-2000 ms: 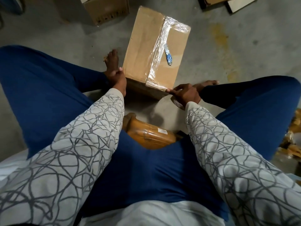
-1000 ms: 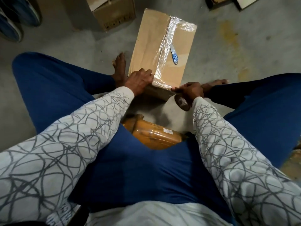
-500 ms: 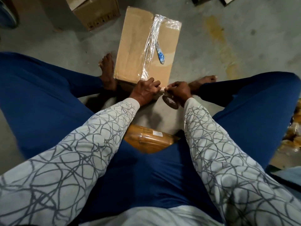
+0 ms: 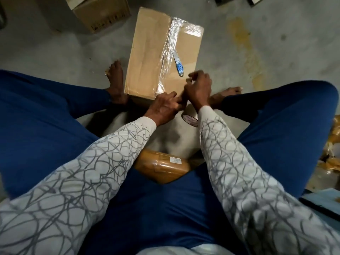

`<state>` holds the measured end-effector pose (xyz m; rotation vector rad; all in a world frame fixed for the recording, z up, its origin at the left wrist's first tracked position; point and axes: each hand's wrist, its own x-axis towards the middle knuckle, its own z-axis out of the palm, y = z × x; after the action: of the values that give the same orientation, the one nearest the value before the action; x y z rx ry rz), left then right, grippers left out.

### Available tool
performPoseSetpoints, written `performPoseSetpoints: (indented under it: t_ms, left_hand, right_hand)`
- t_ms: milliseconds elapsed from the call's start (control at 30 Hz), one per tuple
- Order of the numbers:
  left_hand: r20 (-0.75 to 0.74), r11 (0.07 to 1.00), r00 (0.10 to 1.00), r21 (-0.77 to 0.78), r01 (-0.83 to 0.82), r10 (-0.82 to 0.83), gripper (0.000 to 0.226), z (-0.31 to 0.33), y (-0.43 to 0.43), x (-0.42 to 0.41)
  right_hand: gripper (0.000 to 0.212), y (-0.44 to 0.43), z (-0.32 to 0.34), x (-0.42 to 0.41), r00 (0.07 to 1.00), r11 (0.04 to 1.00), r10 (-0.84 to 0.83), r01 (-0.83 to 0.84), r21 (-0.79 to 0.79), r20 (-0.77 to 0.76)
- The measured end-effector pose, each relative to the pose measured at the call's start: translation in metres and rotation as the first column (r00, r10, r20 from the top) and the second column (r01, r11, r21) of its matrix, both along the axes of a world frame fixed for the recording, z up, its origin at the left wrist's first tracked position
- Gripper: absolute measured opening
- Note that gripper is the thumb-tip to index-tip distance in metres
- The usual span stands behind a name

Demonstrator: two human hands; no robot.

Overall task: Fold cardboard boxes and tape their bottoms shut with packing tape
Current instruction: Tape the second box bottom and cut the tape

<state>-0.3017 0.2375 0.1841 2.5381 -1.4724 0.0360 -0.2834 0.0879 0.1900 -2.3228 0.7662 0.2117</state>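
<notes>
Left hand [image 4: 163, 108] reaches with fairly straight, spread fingers to the near edge of the cardboard box [image 4: 147, 57], which lies on the concrete floor [image 4: 257, 43] between 2 bare feet, a strip of clear tape [image 4: 168, 52] running along its top seam. Right hand [image 4: 199, 87] hovers over the box's near right corner, just beside the blue-handled cutter [image 4: 178, 65] lying on top, its fingers curled, though blur hides whether they pinch anything. Part of the tape roll [image 4: 189, 119] shows under the right wrist; whether either hand holds it cannot be told.
</notes>
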Motion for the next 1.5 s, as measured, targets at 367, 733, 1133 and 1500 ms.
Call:
performPoseSetpoints:
  t_ms: [367, 733, 1133, 1500]
  left_hand:
    - [-0.557, 0.916, 0.744, 0.082, -0.393, 0.369, 0.012, 0.011, 0.005, -0.037]
    - [-0.796, 0.563, 0.059, 0.371, -0.739, 0.602, 0.021, 0.024, -0.028, -0.033]
    - [-0.859, -0.115, -0.511, 0.51, -0.852, -0.026, 0.08, 0.013, -0.114, -0.09]
    - [-0.845, -0.076, -0.53, 0.534, -0.842, -0.073, 0.04, 0.003, -0.109, -0.098]
  right_hand:
    - [0.04, -0.008, 0.01, 0.059, 0.956, 0.985, 0.171, -0.17, 0.024, -0.24]
    - [0.002, -0.045, 0.041, -0.028, 0.936, 0.74, -0.124, 0.309, 0.597, -0.331]
    - [0.021, -0.063, 0.026, -0.063, 0.926, 0.734, -0.327, 0.375, 0.566, -0.19]
    - [0.041, -0.024, 0.001, -0.054, 0.976, 0.97, 0.211, -0.215, 0.11, 0.051]
